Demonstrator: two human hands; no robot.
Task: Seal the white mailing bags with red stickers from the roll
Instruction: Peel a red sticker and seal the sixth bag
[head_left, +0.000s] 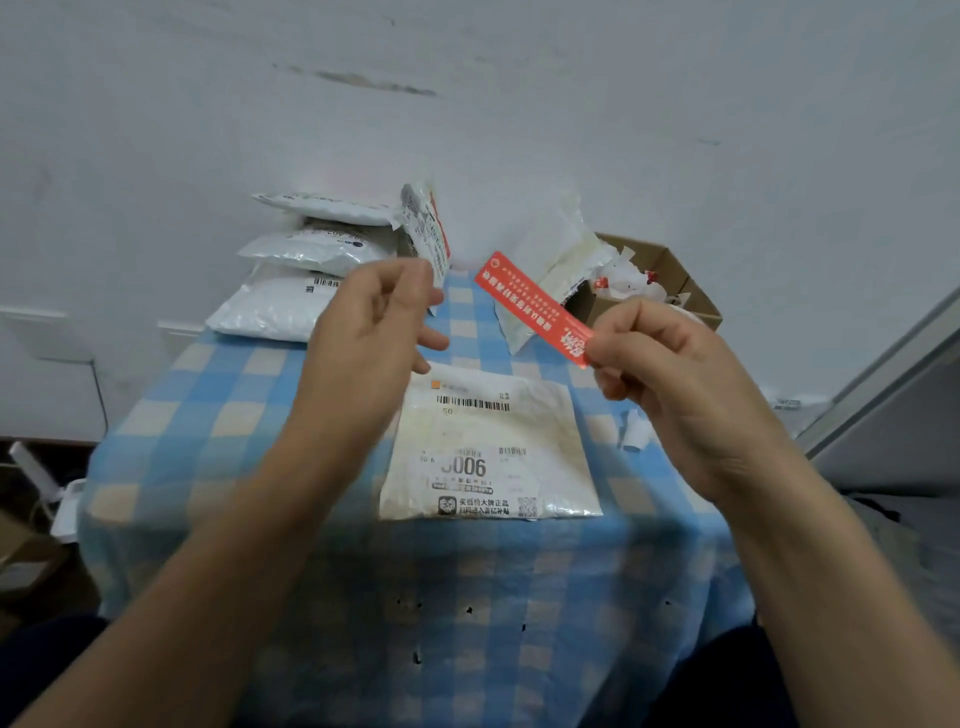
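My right hand (660, 374) pinches one end of a long red sticker (530, 306) printed with white text, holding it in the air above the table. My left hand (374, 322) hovers a little to the left of the sticker's free end, fingers loosely curled, holding nothing. Below both hands a white mailing bag (493, 452) with barcode labels lies flat on the blue checked tablecloth (208, 415). No sticker roll shows in this view.
Three white mailing bags (291, 301) are stacked at the back left, with another bag (428, 234) propped upright beside them. A crumpled bag (550, 265) leans by a cardboard box (670, 280) of paper scraps at the back right. A small paper scrap (636, 431) lies on the cloth.
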